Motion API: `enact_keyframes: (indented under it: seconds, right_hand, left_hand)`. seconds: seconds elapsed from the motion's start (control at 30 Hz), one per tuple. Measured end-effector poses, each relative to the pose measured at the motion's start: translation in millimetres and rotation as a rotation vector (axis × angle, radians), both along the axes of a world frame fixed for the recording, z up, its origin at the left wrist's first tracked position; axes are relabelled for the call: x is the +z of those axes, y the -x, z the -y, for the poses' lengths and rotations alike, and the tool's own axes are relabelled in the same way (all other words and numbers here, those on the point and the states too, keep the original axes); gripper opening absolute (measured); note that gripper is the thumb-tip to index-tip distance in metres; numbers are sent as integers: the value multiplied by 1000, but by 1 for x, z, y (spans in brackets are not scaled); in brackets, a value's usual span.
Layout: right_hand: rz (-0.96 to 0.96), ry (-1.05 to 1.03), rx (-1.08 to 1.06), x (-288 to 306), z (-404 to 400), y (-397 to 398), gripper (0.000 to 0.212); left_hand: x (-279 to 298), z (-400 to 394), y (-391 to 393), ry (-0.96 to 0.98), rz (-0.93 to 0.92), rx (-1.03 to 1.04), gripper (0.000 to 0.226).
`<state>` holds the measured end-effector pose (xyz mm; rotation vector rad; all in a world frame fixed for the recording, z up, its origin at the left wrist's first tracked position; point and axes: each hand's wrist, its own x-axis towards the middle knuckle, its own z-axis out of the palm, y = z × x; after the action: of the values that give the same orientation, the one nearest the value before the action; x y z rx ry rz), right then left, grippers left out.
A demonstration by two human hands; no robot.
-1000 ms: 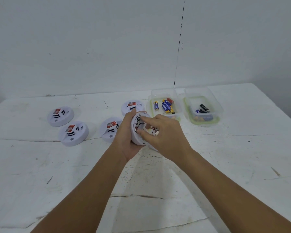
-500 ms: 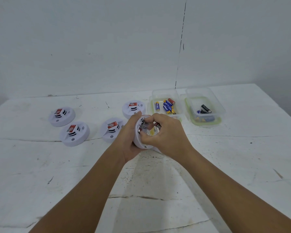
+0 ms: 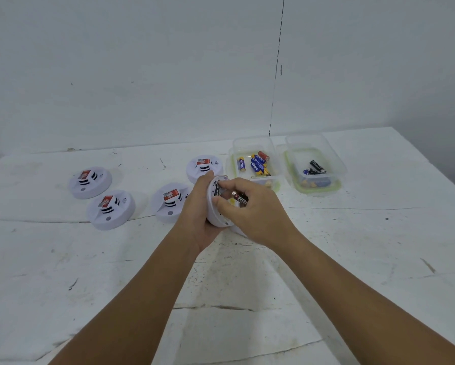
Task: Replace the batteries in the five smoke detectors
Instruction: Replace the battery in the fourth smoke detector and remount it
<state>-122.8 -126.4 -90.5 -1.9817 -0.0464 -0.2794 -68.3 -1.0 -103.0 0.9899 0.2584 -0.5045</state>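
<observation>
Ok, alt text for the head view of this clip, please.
A person's left hand holds an opened smoke detector while the right hand holds a black battery at it. Four more detectors and two clear tubs of batteries sit behind on a white table.

Broad bare counter [image 3: 365, 259] spreads across the lower frame on both sides of the forearms. Left of centre, three smoke detectors [image 3: 110, 209] crowd the way, a fourth [image 3: 204, 167] sits just above the left hand [image 3: 198, 214]. Upper right of centre, two plastic tubs [image 3: 314, 167] block the back edge before the wall [image 3: 142, 75]
</observation>
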Motion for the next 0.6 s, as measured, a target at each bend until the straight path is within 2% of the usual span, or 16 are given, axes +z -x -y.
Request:
enact_keyframes:
  seconds: [0.1, 0.27, 0.4, 0.5, 0.6]
  right_hand:
    - [-77, -55, -35, 2, 0, -1, 25]
    - [-369, -455, -43, 10, 6, -7, 25]
    - [-482, -638, -65, 12, 17, -12, 10]
    - [-461, -654, -108, 10, 29, -12, 15]
    - [-369, -548, -172, 9, 46, -12, 9]
  left_hand:
    - [2, 3, 1, -35, 20, 0, 35]
    - [10, 10, 2, -81, 98, -22, 38]
    - [17, 18, 1, -85, 124, -58, 42]
    - [21, 26, -2, -89, 144, -101, 50]
    - [26, 34, -3, -102, 161, -113, 47]
